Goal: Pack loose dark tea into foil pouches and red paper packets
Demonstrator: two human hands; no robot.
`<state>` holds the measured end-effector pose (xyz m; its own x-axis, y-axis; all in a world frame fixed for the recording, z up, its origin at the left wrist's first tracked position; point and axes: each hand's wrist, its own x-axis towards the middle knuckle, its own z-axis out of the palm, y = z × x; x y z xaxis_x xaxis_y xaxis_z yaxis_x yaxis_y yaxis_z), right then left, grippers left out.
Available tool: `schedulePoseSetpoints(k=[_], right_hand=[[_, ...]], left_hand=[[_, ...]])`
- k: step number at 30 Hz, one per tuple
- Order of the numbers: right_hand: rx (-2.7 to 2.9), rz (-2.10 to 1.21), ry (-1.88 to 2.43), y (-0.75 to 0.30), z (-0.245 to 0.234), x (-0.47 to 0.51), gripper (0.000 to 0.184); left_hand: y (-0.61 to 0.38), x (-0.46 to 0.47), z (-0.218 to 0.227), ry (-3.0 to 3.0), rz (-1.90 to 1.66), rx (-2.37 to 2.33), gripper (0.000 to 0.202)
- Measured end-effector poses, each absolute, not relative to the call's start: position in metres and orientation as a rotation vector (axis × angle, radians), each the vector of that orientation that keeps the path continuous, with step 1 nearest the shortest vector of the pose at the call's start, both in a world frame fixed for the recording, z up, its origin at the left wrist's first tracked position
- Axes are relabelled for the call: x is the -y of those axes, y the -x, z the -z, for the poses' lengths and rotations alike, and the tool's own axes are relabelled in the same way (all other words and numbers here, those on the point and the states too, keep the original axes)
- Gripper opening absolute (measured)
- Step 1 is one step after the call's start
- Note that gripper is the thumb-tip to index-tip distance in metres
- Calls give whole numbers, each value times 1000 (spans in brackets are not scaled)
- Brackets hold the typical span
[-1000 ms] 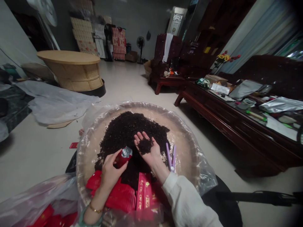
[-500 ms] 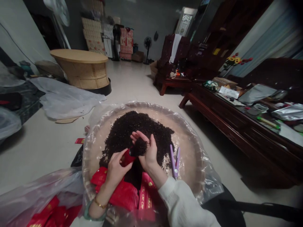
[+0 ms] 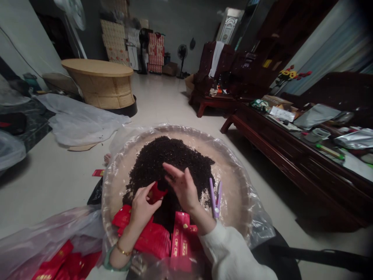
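A pale, smooth floor (image 3: pixel 163 101) ran through a dim room, with stacked boxes (image 3: pixel 115 42) and a black standing fan (image 3: pixel 182 52) by the far wall. A woven drum-shaped stand (image 3: pixel 100 89) stood to the left, a crumpled plastic sheet (image 3: pixel 78 120) spread on the floor before it. Along the right side stretched a dark wooden table (image 3: pixel 269 144) strewn with papers, packages and a clear cup (image 3: pixel 317 135), with red and yellow flowers (image 3: pixel 290 74) beyond. In front of the person sat a wide round tray (image 3: pixel 231 179), clear plastic (image 3: pixel 262 225) spilling over its rim. It held a broad heap of dark, crumbly leaf-like material (image 3: pixel 171 155), with a purple two-armed tool (image 3: pixel 215 208) lying spread in a V at the heap's right edge. Flat red packets (image 3: pixel 154 239) overlapped at the near side, some bearing gold print; more red packs (image 3: pixel 72 264) lay in a clear bag (image 3: pixel 61 229) at lower left. The left hand (image 3: pixel 142 206) gripped a small red pouch (image 3: pixel 158 193) between thumb and fingers, above the near part of the heap. The pouch looked rounded and glossy, its upper end dark. Just beside it, the right hand (image 3: pixel 185 190) grasped nothing, fingers extended, dark specks on its skin.
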<state>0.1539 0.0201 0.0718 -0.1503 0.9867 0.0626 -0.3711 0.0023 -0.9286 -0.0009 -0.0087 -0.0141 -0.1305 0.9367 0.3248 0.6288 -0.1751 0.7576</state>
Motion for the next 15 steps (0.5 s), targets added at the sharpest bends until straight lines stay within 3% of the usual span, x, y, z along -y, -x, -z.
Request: schedulePoseSetpoints(k=[4,6,10,15], right_hand=[[1566,-964,1357,-208,-58,-33,42],[1825,-773,1597,-233,-46,-32,53],[2062,-678,1827,-255,-24,-19,76],[2068,-662,1714,-236,-15,-16,61]], left_hand=[[3,8,13,-1733,-1253,-1813,49],[4,7,12,-1693,-1285,-1852,49],[5,5,12,-1642,-1314,-1892,50],[6,4,12,-1619,-1306,-1905,52]])
